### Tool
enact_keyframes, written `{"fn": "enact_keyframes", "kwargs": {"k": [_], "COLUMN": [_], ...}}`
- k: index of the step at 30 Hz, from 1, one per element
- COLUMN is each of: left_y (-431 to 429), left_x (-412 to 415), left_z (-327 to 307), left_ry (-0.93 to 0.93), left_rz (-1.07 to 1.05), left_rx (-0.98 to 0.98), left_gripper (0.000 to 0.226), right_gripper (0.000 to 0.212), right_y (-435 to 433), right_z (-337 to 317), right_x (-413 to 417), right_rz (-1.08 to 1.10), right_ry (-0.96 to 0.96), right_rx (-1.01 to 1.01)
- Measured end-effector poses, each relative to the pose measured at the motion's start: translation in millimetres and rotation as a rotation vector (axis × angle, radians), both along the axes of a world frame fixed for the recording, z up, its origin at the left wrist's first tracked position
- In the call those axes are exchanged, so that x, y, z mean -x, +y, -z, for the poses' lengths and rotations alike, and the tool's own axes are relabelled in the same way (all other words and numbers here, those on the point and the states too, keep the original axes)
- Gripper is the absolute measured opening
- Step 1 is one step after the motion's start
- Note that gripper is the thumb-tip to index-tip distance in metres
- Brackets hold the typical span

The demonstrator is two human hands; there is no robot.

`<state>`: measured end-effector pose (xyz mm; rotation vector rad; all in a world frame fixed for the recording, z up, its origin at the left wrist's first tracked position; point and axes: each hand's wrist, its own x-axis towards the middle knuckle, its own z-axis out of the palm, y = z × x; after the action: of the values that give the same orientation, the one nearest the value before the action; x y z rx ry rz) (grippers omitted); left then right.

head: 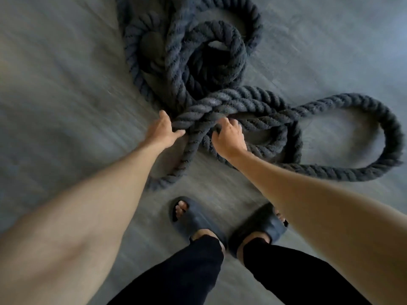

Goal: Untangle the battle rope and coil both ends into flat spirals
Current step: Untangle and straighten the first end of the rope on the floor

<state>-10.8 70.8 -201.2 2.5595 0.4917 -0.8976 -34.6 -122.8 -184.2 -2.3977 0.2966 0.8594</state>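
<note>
A thick dark twisted battle rope [220,69] lies tangled on the floor in front of me. Several loops pile up at the top centre, and one long loop [383,128] stretches out to the right. Strands cross in a knot-like bundle at the centre. My left hand [161,133] grips that bundle from its left side, fingers curled under a strand. My right hand [229,137] is closed over the crossing strands just to the right, knuckles up. The rope ends are hidden in the pile.
The grey floor [55,84] spreads all around the rope. My two feet in dark slides [196,219] stand just below the tangle, with a rope strand curving close to the left foot.
</note>
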Motion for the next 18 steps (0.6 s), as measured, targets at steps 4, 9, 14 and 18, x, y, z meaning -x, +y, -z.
{"fn": "enact_keyframes", "kwargs": {"k": [4, 9, 14, 18], "left_y": [-62, -145, -195, -197], "left_x": [36, 74, 102, 94], "left_z": [-38, -114, -203, -230], "left_ry": [0.097, 0.237, 0.451, 0.738], "left_rz": [-0.213, -0.407, -0.251, -0.338], "left_rx": [0.205, 0.427, 0.803, 0.877], "left_gripper": [0.06, 0.064, 0.036, 0.026], "right_gripper": [0.036, 0.07, 0.05, 0.055], "right_y": [-16, -49, -125, -187], "right_z": [-46, -108, -161, -192], "right_x": [20, 41, 49, 55], "right_rz": [0.224, 0.797, 1.026, 1.022], "right_ry": [0.136, 0.425, 0.459, 0.41], "right_rx": [-0.183, -0.44, -0.56, -0.508]}}
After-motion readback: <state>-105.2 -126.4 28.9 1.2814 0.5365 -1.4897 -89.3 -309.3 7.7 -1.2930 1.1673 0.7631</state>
